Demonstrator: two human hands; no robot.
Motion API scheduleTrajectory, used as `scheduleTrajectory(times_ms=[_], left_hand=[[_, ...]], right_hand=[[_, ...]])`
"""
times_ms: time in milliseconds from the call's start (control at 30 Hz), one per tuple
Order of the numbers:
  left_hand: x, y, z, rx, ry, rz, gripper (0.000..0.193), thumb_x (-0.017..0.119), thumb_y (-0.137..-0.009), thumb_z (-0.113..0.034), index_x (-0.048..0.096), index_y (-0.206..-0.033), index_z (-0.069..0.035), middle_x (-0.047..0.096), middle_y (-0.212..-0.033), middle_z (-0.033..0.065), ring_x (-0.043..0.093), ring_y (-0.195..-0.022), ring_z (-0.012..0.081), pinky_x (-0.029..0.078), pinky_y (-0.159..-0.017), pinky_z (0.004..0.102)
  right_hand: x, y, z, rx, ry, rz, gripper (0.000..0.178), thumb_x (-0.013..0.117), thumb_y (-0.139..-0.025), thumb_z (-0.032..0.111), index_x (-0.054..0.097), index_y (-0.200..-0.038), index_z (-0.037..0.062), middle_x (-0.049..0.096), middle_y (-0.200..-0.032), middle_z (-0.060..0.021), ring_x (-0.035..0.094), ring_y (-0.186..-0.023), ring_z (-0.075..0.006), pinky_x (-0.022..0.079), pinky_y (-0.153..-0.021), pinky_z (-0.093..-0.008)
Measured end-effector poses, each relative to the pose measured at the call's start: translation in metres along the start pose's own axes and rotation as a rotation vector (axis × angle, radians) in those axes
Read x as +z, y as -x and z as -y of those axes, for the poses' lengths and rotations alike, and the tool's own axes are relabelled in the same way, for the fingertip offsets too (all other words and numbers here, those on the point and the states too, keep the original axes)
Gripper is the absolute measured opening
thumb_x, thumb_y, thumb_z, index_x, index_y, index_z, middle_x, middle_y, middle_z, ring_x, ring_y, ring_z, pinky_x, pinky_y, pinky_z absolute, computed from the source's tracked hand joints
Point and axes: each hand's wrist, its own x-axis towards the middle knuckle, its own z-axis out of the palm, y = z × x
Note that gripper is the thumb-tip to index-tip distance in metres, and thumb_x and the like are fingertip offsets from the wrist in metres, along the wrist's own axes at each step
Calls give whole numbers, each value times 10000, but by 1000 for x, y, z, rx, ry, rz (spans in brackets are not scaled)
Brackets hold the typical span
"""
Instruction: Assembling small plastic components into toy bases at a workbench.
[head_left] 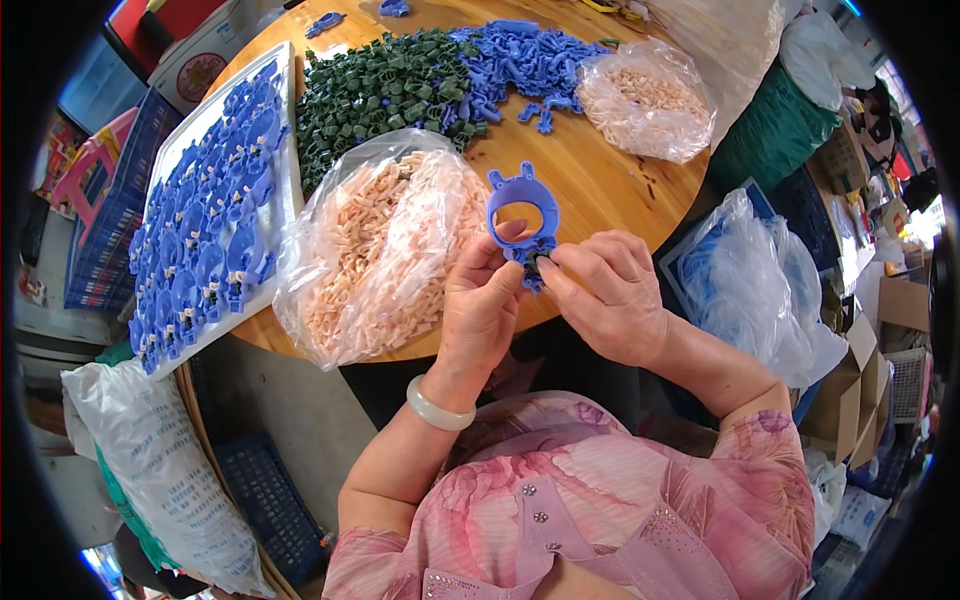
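Observation:
Over the near edge of the round table, my left hand [482, 305] pinches a blue plastic figure [543, 208] between thumb and fingers. The figure has an open ring for a body, with two small ear-like prongs on top. At its lower end, my right hand [617, 295] presses thumb and forefinger on a small dark green plastic piece [540, 260] that touches the figure. My fingertips partly cover this spot, so how far the piece is seated cannot be told. A clear bag of small peach plastic pieces [380, 260] lies just left of my left hand.
Heaps of dark green pieces [390, 85] and blue figures [525, 60] cover the far side of the wooden table [640, 195]. A smaller peach bag [650, 95] lies far right. At left, a white tray [287, 190] carries rows of blue figures. Crates and sacks stand around.

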Motion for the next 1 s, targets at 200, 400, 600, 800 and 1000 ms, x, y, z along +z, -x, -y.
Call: scheduleTrajectory(times_ms=[200,400,600,800,1000], left_hand=[[-2,1,3,61,-135,-36,376,587,-857,-22,490,-1219,-1,575,-1147,84,573,-1016,156,470,-862,265],[-1,1,-2,25,-24,12,408,583,-866,-41,454,-1251,-1,572,-1147,91,571,-1031,167,470,-882,282],[-1,1,-4,-24,18,22,411,571,-883,-78,436,-1262,3,570,-1144,111,583,-1034,210,483,-874,305],[0,1,-8,-79,25,45,425,575,-887,-108,428,-1268,10,566,-1148,134,588,-1046,276,492,-865,321],[-4,-1,-9,-101,8,76,415,562,-895,-109,431,-1275,-2,570,-1145,115,595,-1021,224,494,-797,272]], right_hand=[[5,-1,6,127,-102,9,282,645,-675,125,633,-948,59,531,-1011,-39,521,-873,-222,382,-789,-371],[1,-4,3,196,-265,-31,301,680,-669,89,639,-967,99,537,-1029,-47,526,-888,-235,392,-780,-370],[2,-7,3,135,-138,13,303,707,-667,111,630,-959,115,524,-1083,-50,513,-954,-253,393,-792,-380],[0,-10,2,156,-178,8,278,705,-683,147,623,-947,115,515,-1093,-51,502,-969,-254,389,-795,-386],[-2,-10,4,110,-123,93,272,704,-707,179,617,-950,93,514,-1082,-53,505,-955,-242,387,-797,-389]])
